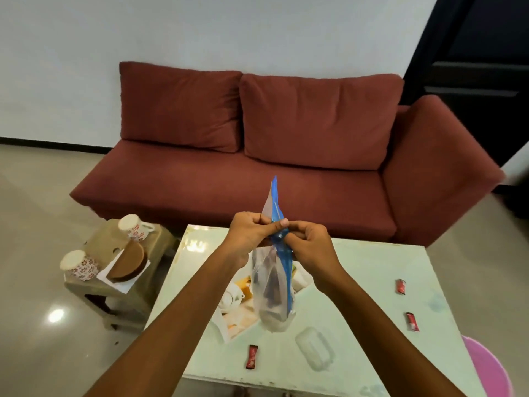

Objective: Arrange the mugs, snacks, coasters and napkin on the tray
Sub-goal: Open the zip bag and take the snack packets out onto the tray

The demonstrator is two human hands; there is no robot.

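I hold a clear plastic bag [273, 293] with a blue strip upright above the table. My left hand [247, 236] and my right hand [307, 242] both pinch its upper part, thumbs close together. Dark contents show dimly inside the bag. Under it lies a white tray [226, 325] with yellow and white items, partly hidden. Three red snack sachets lie on the table, one near the front [252, 357] and two at the right [400, 286] [412, 321]. Two white floral mugs [134, 227] [78, 265] lie tipped on a low stool at left, beside brown round coasters [130, 265] on a white napkin [116, 277].
The pale glass-topped table [357, 282] stands in front of a red sofa [257, 167]. The low stool [114, 285] stands left of the table on a shiny floor. A pink round object [486, 368] sits at the lower right edge. A dark doorway is at upper right.
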